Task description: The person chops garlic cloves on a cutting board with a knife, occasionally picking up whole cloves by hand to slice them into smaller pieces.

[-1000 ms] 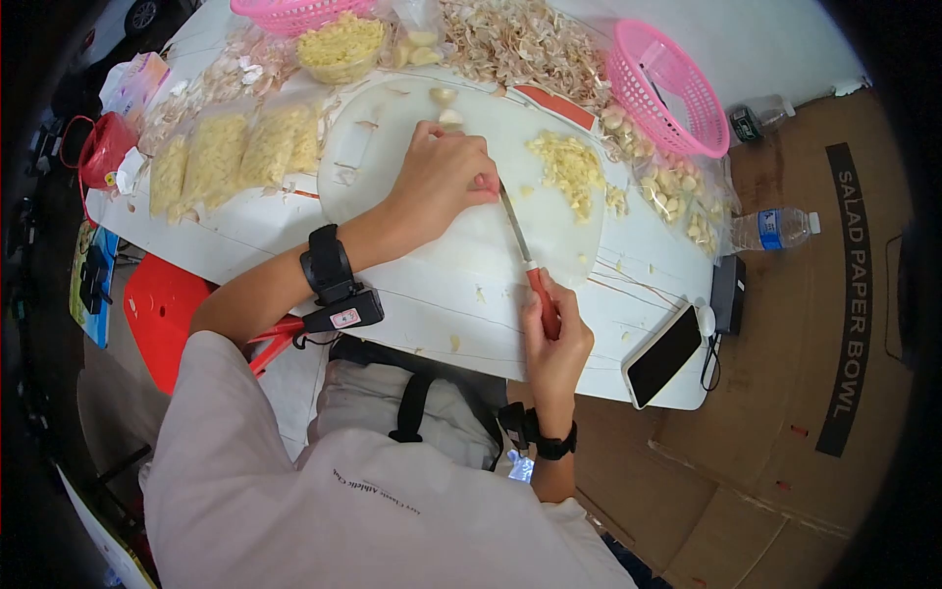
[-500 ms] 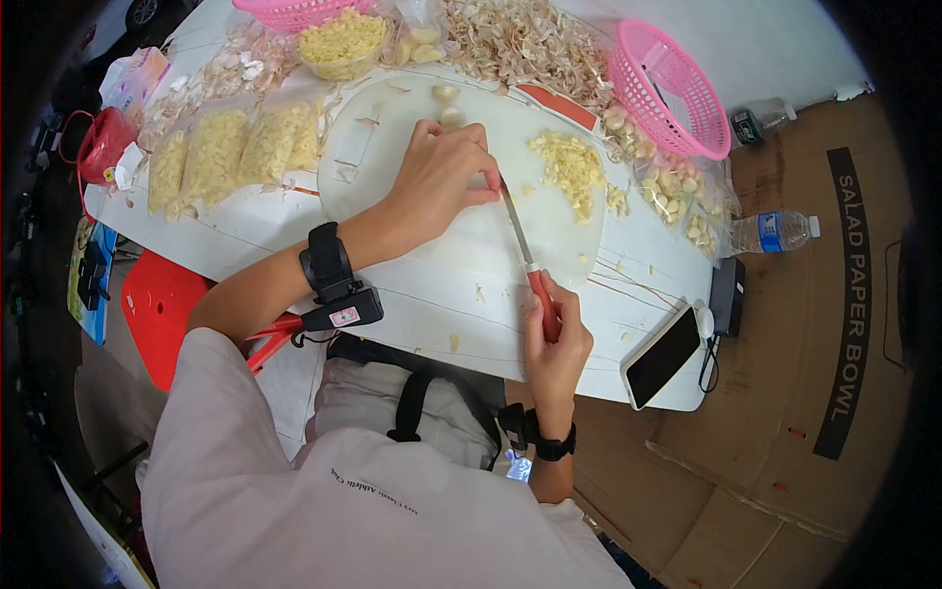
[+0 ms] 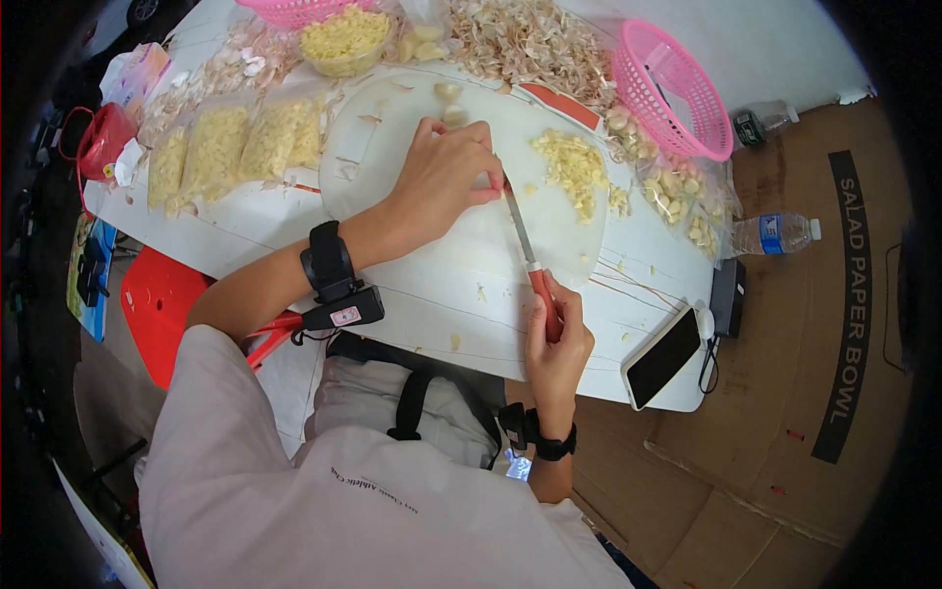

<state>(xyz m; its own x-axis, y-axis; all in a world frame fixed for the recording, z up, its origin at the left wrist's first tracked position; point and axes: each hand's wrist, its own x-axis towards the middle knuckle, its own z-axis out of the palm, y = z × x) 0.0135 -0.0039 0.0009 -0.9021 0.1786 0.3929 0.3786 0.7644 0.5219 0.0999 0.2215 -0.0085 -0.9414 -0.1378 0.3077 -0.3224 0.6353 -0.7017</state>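
My right hand (image 3: 557, 329) is wrapped round the red handle of a knife (image 3: 520, 226), whose blade points up and away across the white cutting board (image 3: 471, 250). The blade's tip is at the fingertips of my left hand (image 3: 451, 177), which is closed over the middle of the board; whatever it pinches is hidden. Chopped garlic (image 3: 574, 172) lies in a pile on the board's right side. Beyond my left hand, whole garlic cloves (image 3: 448, 93) rest near the board's far edge. A few bits of skin lie on the board's left part.
Bags of chopped garlic (image 3: 218, 147) lie at the left, a filled tub (image 3: 345, 41) behind. Garlic skins (image 3: 525, 44) are heaped at the back. A pink basket (image 3: 672, 88), bagged cloves (image 3: 677, 191), a water bottle (image 3: 775, 233) and a phone (image 3: 662, 358) are at the right.
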